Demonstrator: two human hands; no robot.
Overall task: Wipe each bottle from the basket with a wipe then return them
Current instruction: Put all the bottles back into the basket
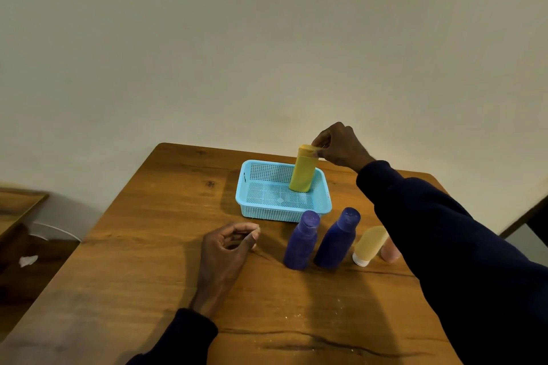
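From the head view, your right hand reaches out over the brown wooden table and pinches the cap of the tall yellow plastic bottle. The bottle stands upright, leaning slightly, in the far right corner of the light-blue perforated plastic basket. That top grip suits lowering or lifting it past the basket wall; which of the two is under way I cannot tell. The basket sits near the table's far edge, and nothing else is in it. Your left hand rests on the table in front of the basket's near left corner, fingers loosely curled around nothing, and I see no wipe in it. Two dark blue plastic bottles stand upright side by side just before the basket's near wall, probably parked there within reach. Right of them stands a pale orange squeeze tube on its white cap, and a pinkish tube half hidden by your sleeve. A small crumpled white scrap lies off the table's left edge; it may be a wipe.
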